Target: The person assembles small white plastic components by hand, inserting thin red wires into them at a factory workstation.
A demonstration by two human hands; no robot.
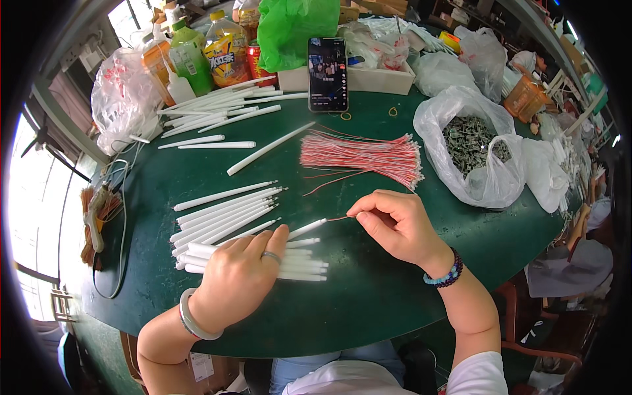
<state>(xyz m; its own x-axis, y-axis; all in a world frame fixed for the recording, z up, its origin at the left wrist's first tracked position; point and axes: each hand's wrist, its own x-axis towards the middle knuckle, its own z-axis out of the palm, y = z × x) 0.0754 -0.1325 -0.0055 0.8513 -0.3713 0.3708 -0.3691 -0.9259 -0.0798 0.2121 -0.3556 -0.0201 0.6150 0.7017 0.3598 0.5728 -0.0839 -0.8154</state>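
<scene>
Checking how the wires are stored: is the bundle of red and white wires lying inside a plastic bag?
No, the wire bundle lies loose on the bare green table, beside the clear bag of small metal parts.

White tubes (296, 263) partly hidden under left hand (240, 273); wire's tip in tube unseen.

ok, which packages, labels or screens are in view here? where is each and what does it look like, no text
Phone: upright against the white box at the table's far edge, black slab, screen lit.
Green bottle: far left, green cap and label.
Orange drink bottle: beside it, yellow cap, yellow-orange label.
Red can: right of the bottles, partly hidden.
Clear bag: right side, holds small grey parts.
Green bag: behind the phone, bright green.
</scene>
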